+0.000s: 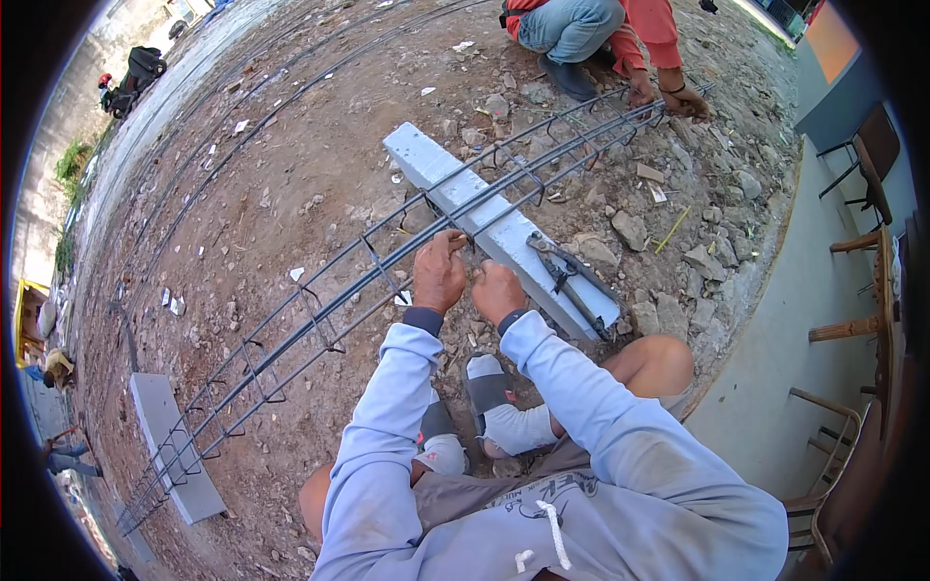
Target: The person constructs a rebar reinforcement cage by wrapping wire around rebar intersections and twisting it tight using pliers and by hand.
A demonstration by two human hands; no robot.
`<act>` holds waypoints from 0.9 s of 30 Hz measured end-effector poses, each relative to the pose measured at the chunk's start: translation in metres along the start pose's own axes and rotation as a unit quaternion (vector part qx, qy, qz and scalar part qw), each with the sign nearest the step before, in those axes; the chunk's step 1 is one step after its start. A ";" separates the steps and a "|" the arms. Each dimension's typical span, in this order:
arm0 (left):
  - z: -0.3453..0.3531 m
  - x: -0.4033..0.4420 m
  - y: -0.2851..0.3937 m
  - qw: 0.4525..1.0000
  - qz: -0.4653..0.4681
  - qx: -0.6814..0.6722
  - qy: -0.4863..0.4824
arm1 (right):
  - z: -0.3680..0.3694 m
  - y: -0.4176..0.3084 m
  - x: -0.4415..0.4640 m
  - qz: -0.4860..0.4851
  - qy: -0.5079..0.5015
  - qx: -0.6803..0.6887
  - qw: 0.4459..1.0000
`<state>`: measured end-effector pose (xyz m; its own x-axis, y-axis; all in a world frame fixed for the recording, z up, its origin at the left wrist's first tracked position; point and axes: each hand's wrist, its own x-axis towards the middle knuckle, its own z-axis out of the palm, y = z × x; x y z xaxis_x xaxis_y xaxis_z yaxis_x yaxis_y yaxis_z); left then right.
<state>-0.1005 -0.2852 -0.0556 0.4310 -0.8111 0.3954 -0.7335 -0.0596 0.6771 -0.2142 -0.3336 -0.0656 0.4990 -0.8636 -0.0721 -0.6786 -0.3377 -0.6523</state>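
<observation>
Right hand (497,292) is curled narrow, left hand (440,273) pinched at the cage's (386,263) near edge; can't tell what either's holding. Looks like steel, so I'd guess heavy and stiff, maybe whippy lengthwise; grab the long bars (504,190). It lies across two blocks (417,155), long axis running near left to far right, toward another worker (572,27).

Light blue sleeves (376,445), dark cuffs (423,321), white drawstring (553,533); pale socks (518,430)
</observation>
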 end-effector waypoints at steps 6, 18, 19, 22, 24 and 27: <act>-0.012 0.008 -0.009 0.990 -0.074 -0.095 -0.070 | -0.020 -0.025 0.030 -0.127 -0.103 -0.063 0.984; -0.013 0.013 -0.008 0.991 -0.069 -0.092 -0.061 | -0.052 -0.028 0.079 -0.034 -0.092 -0.129 0.987; -0.013 0.012 -0.007 0.991 -0.071 -0.088 -0.067 | -0.053 -0.027 0.082 -0.013 -0.107 -0.148 0.983; -0.010 0.009 -0.006 0.990 -0.091 -0.088 -0.063 | -0.046 -0.023 0.081 0.054 -0.193 -0.135 0.970; -0.005 0.007 -0.007 0.989 -0.103 -0.094 -0.051 | -0.038 -0.017 0.072 0.102 -0.258 -0.052 0.959; -0.002 0.008 -0.009 0.988 -0.111 -0.100 -0.041 | -0.022 -0.005 0.048 0.200 -0.312 0.191 0.909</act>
<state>-0.0892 -0.2900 -0.0569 0.5186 -0.8365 0.1771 -0.5036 -0.1314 0.8539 -0.1988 -0.3820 -0.0493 0.5427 -0.4686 -0.6971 -0.6961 0.2135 -0.6854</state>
